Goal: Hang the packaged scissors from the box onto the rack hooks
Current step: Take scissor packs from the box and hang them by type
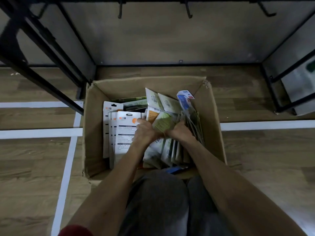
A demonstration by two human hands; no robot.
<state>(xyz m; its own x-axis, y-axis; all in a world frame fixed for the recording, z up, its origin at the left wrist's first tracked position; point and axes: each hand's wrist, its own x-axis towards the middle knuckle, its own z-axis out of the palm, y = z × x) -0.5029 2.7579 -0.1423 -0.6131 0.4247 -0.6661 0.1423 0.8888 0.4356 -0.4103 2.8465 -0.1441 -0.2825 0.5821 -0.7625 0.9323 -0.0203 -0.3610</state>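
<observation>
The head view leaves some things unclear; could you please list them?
All in the head view:
- Left hand and right hand: fingertips buried among the packages, grip unclear.
- Packages: dim, print too small to tell contents.
- Hooks: tops cut off by the top edge.
- Box: near wall mostly hidden by arms and knees.

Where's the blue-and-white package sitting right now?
In the head view, the blue-and-white package sticks up inside the cardboard box, on the right side toward the far wall, just beyond the right hand.
</observation>
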